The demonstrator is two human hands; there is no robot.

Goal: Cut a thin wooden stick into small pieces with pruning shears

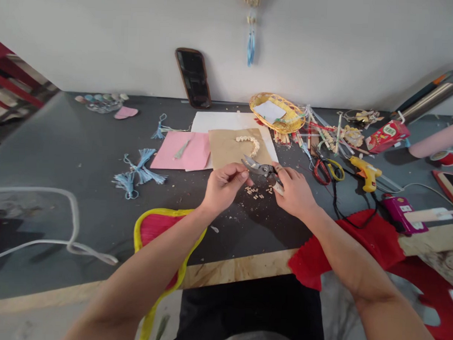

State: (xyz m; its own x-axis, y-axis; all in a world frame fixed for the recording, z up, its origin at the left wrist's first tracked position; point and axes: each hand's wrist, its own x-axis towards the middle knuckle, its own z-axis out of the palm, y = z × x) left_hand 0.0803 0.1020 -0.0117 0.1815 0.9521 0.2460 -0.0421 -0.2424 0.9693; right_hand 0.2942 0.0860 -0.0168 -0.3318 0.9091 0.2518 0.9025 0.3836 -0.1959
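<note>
My right hand is wrapped round the handles of a pair of pruning shears, whose curved blades point left. Close by the blade tips, my left hand is closed in a pinch; what sits between its fingers, if anything, is hidden or too small to make out. Several short cut pieces, pale tan, lie scattered on the table beneath the shears. Just behind the hands, a curved string of cream beads rests on a sheet of brown paper.
Blue tassels and pink paper lie left. A phone leans on the wall. A wicker basket, scissors, a yellow glue gun and a purple power strip are right. Red cloth hangs over the front edge.
</note>
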